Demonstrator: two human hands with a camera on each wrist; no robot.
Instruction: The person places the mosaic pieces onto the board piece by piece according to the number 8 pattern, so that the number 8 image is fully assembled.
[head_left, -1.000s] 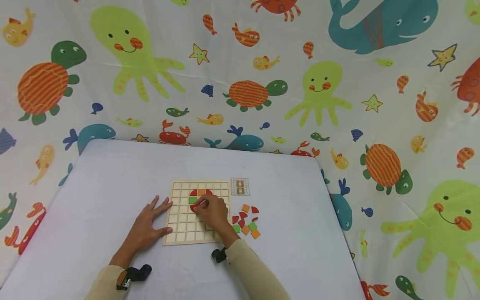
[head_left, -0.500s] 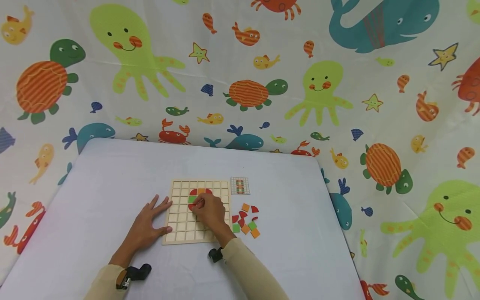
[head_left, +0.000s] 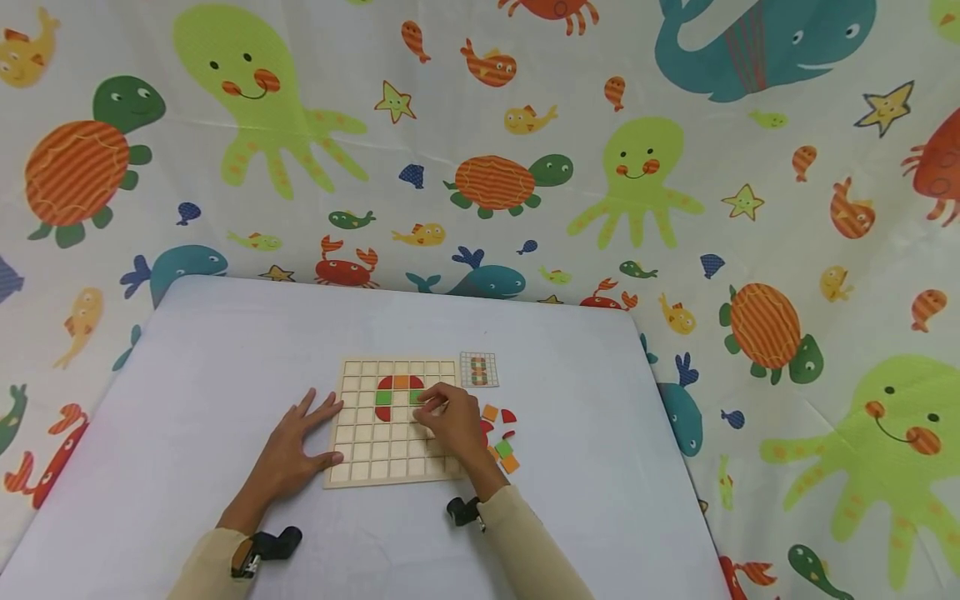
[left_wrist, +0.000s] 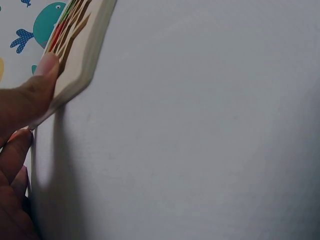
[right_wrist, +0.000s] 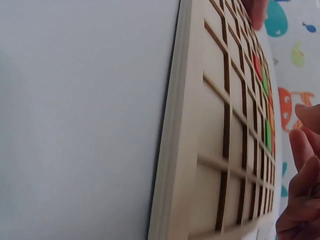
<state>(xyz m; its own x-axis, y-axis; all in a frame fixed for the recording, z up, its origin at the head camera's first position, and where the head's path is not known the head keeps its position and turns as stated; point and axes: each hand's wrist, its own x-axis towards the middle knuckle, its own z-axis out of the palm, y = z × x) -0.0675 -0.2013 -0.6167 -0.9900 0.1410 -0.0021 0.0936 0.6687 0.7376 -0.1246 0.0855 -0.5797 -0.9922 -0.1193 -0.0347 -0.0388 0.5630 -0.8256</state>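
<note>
A wooden grid board (head_left: 360,475) lies on the white table. Set in its cells are red quarter-circle pieces (head_left: 383,413), an orange square (head_left: 402,382) and green squares (head_left: 383,398). My left hand (head_left: 288,454) rests at the board's left side, fingers spread and straight. In the left wrist view its thumb (left_wrist: 46,70) presses on the rim near a corner. Over the board's right part hovers my right hand (head_left: 453,421), its fingers bent loosely. Nothing shows between its thumb and forefinger (right_wrist: 300,142) in the right wrist view.
Loose red, orange and green pieces (head_left: 510,462) lie right of the board, partly hidden behind my right hand. A small printed pattern card (head_left: 479,369) is by the board's upper right corner. A sea-animal cloth (head_left: 495,183) hangs behind the table.
My right hand has moved right, away from the red quarter-circle piece below the left green square, leaving it in its cell. The right green square now shows. My left hand has stayed put.
</note>
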